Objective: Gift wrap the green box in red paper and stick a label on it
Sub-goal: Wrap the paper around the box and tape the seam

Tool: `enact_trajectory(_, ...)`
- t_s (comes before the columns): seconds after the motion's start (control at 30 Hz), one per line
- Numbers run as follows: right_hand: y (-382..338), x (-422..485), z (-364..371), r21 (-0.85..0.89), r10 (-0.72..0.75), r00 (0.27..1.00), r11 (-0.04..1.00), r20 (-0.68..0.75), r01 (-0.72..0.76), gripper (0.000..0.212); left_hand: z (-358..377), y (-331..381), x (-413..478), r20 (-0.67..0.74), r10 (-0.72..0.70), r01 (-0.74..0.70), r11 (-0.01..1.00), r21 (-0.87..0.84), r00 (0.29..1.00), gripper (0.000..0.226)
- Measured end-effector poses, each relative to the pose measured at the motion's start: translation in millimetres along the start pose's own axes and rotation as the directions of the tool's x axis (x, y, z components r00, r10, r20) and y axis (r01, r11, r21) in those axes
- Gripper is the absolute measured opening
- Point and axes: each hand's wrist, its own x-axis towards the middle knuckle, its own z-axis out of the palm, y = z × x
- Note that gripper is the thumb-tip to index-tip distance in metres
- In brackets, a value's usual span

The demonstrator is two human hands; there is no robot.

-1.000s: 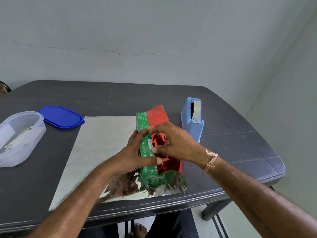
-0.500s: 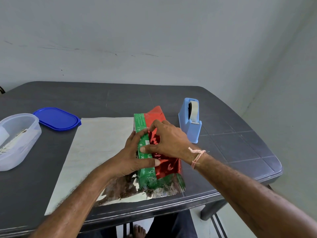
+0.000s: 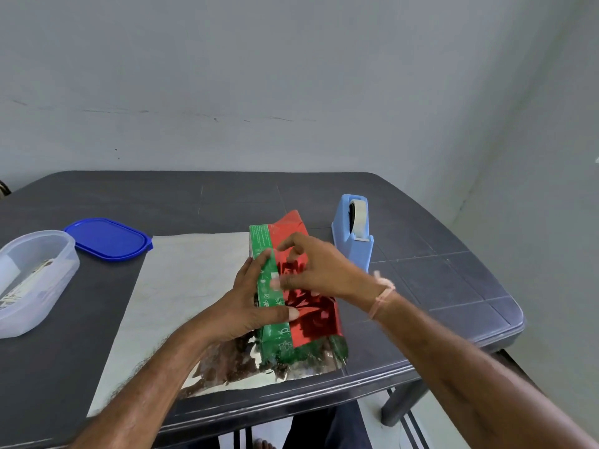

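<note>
One clear tub point(image 3: 61, 286) stands at the table's point(image 3: 227, 196) left edge with paper slips point(image 3: 22, 286) inside, too blurred to read; its blue lid point(image 3: 108, 238) lies just beside it. Near the middle, the green box point(image 3: 264, 241) lies on the red paper point(image 3: 311, 322), which is folded over its right side, shiny and creased, pale back spread leftward. The left hand point(image 3: 246, 303) grips the box, thumb across the top. The right hand point(image 3: 321, 267), blurred, hovers with loosely bent fingers holding nothing.

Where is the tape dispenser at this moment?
In the head view, the blue tape dispenser stands on the table right of the half-wrapped green box, just beyond the right hand.
</note>
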Motion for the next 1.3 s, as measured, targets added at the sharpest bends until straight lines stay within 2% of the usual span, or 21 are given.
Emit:
enact_trajectory(0.07,10.0,-8.0,-7.5,0.208,0.063,0.981,0.978,-0.182,-0.025,0.059,0.4,0.2,-1.1,-0.003,-0.003,0.003,1.0,-0.026,1.0,0.134)
enact_trajectory(0.1,17.6,-10.9,-7.2,0.182,0.091,0.96,0.982,-0.263,-0.043,0.059,0.2,0.2,-1.8,-0.008,-0.001,0.001,1.0,-0.028,1.0,0.135)
enact_trajectory(0.13,25.8,-13.9,-4.3,0.188,0.128,0.952,0.979,-0.277,-0.077,0.063,0.5,-0.3,-1.9,-0.007,0.002,-0.003,1.0,-0.027,1.0,0.136)
enact_trajectory(0.27,37.3,-22.0,8.6,0.48,0.238,0.971,0.853,-0.012,-0.203,0.071,0.5,1.2,-3.9,0.009,0.001,-0.001,0.999,-0.039,1.0,0.13)
enact_trajectory(0.37,28.4,-15.1,7.2,0.48,0.258,0.966,0.851,-0.025,-0.215,0.086,0.4,13.9,-11.3,-0.003,0.007,-0.007,0.992,-0.129,1.0,0.105)
enact_trajectory(0.4,26.3,-10.7,8.4,0.442,0.259,0.965,0.87,-0.035,-0.218,0.094,-1.1,17.1,-12.6,-0.044,0.014,-0.021,0.986,-0.168,0.999,0.094)
enact_trajectory(0.47,23.8,-4.5,12.0,0.36,0.254,0.967,0.904,-0.027,-0.228,0.103,-9.1,19.9,-15.3,-0.214,-0.012,-0.034,0.977,-0.21,0.977,0.077)
enact_trajectory(0.5,24.3,-3.0,13.6,0.344,0.26,0.966,0.908,-0.017,-0.238,0.105,-17.0,16.6,-15.8,-0.332,-0.008,-0.042,0.989,-0.144,0.943,0.072)
enact_trajectory(0.53,24.6,-2.2,15.1,0.348,0.258,0.966,0.906,-0.009,-0.239,0.105,-29.0,8.8,-16.4,-0.446,0.003,-0.003,1.0,0.001,0.895,0.066)
enact_trajectory(0.57,24.8,-2.1,15.0,0.36,0.253,0.967,0.903,-0.009,-0.233,0.103,-43.0,0.6,-17.6,-0.53,0.011,0.093,0.981,0.169,0.848,0.063)
enact_trajectory(0.63,25.6,-1.2,15.2,0.373,0.247,0.969,0.901,-0.016,-0.224,0.098,-71.8,-22.5,-22.3,-0.62,-0.036,0.386,0.811,0.44,0.784,0.07)
enact_trajectory(0.7,25.4,-0.3,15.7,0.371,0.246,0.969,0.901,-0.013,-0.224,0.096,-92.2,-39.5,-29.9,-0.671,-0.131,0.591,0.615,0.522,0.729,0.073)
enact_trajectory(0.77,24.9,0.0,16.3,0.37,0.245,0.969,0.902,-0.011,-0.224,0.098,-100.3,-45.1,-37.7,-0.691,-0.151,0.642,0.549,0.536,0.707,0.06)
enact_trajectory(0.87,24.8,0.5,17.5,0.394,0.246,0.969,0.891,0.0,-0.226,0.102,-100.3,-43.3,-43.6,-0.725,-0.068,0.605,0.607,0.515,0.685,0.044)
enact_trajectory(0.97,26.0,-0.4,19.2,0.405,0.253,0.967,0.883,0.012,-0.236,0.106,-98.3,-38.2,-39.2,-0.75,-0.084,0.601,0.659,0.453,0.656,0.035)
enact_trajectory(1.1,24.2,-3.1,20.6,0.422,0.267,0.964,0.873,0.008,-0.245,0.102,-96.4,-37.1,-35.0,-0.732,-0.116,0.59,0.681,0.434,0.672,0.028)
enact_trajectory(1.3,23.8,-4.4,21.5,0.439,0.276,0.961,0.861,0.021,-0.257,0.105,-98.6,-33.5,-34.2,-0.699,-0.071,0.489,0.764,0.421,0.712,0.025)
